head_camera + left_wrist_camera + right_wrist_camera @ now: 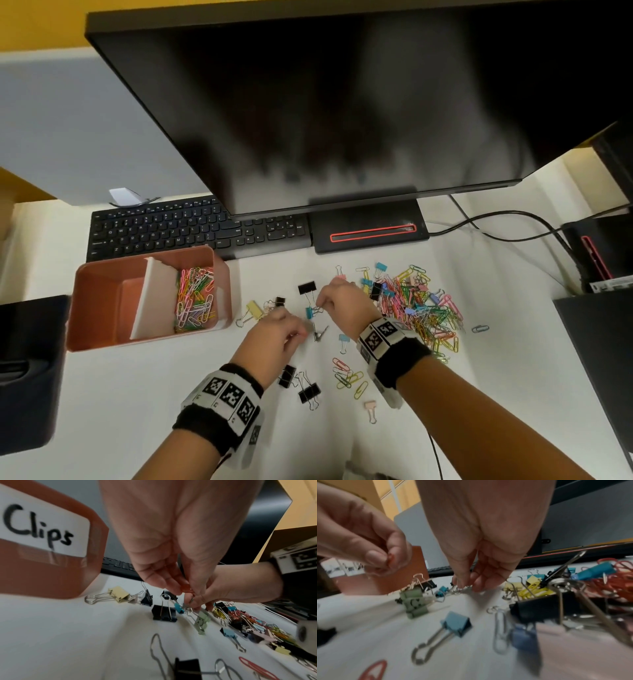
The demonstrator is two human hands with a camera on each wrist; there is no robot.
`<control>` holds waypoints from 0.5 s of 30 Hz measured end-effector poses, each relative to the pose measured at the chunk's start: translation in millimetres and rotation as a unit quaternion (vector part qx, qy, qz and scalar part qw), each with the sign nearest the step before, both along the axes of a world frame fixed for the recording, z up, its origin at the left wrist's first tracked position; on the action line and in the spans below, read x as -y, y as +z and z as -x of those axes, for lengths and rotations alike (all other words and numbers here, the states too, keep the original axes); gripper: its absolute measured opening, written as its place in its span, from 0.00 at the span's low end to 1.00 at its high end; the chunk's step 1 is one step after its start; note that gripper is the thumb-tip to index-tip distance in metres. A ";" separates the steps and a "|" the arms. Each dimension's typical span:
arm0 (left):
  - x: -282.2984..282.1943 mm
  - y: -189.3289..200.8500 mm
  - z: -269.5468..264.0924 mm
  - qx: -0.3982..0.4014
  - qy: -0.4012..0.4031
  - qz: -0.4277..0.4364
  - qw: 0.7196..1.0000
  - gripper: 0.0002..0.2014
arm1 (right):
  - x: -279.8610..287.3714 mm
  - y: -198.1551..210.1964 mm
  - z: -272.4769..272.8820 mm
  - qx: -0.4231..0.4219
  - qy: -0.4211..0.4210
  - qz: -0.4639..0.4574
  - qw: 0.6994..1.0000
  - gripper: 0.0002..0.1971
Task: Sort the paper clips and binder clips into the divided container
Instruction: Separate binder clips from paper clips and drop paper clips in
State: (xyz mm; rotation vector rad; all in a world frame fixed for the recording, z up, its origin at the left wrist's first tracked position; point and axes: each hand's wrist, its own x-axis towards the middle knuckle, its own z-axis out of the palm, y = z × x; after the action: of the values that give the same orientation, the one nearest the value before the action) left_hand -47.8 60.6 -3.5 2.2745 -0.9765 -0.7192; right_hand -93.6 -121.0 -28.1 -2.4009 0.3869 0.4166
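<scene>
The terracotta divided container [102,284] stands at the left; coloured paper clips [195,298] fill its right compartment, past a white divider [154,298]. A mixed pile of clips [418,308] lies at the right. My left hand [301,334] hovers over the middle of the desk and pinches a red paper clip [186,589], also visible in the right wrist view [390,559]. My right hand [320,303] reaches down beside it. Its fingertips [465,584] pinch the wire handle of a small teal binder clip [442,590] that lies on the desk. A green binder clip [201,622] lies just below both hands.
Black binder clips [306,287], a yellow one [253,310] and more loose clips [349,375] are scattered around my hands. A keyboard [191,229], monitor [342,102] and its base [370,229] stand behind. Cables [513,222] and black boxes [599,342] flank the right, and a dark object [27,370] the left.
</scene>
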 end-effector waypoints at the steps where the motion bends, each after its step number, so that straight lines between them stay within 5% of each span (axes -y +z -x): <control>1: -3.4 -1.2 2.1 -0.004 0.000 -0.004 1.000 0.03 | -0.3 -0.7 -1.8 -0.003 0.018 0.013 1.000 0.11; 15: -23.2 0.1 28.5 -0.048 -0.018 -0.028 0.998 0.04 | -2.9 5.3 0.9 -0.062 0.083 0.023 0.994 0.09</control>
State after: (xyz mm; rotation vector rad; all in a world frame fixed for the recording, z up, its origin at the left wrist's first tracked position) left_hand -76.3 83.9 -3.4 2.2533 -0.9659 -0.8734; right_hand -94.6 -118.0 -22.8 -2.4675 0.2552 0.6411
